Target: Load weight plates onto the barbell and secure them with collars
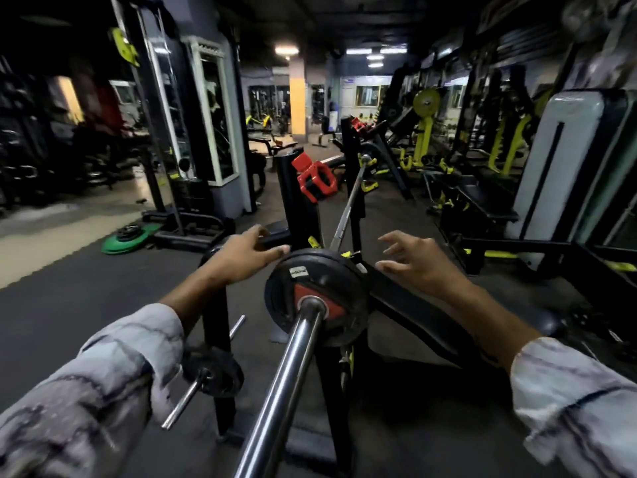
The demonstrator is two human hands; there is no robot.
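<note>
Black plate (315, 294) on barbell (282, 377) | left grip (246, 255) open (fingertips touching rim) | right grip (412, 258) open

A dim gym hall runs back to a yellow square pillar (297, 98), the landmark here. Above the pillar, rectangular ceiling lights (286, 50) glow white against a dark ceiling. Left of the pillar stands a tall white-framed mirror panel (213, 115) on a grey wall. Further left and nearer the camera, green round plates (129, 238) lie on the dark rubber floor (86, 281), beside a strip of pale beige flooring (62, 219). Right of the pillar, yellow-framed exercise machines (425, 132) line the room. Behind the pillar, a lit window (368, 95) shows in the far wall.
</note>
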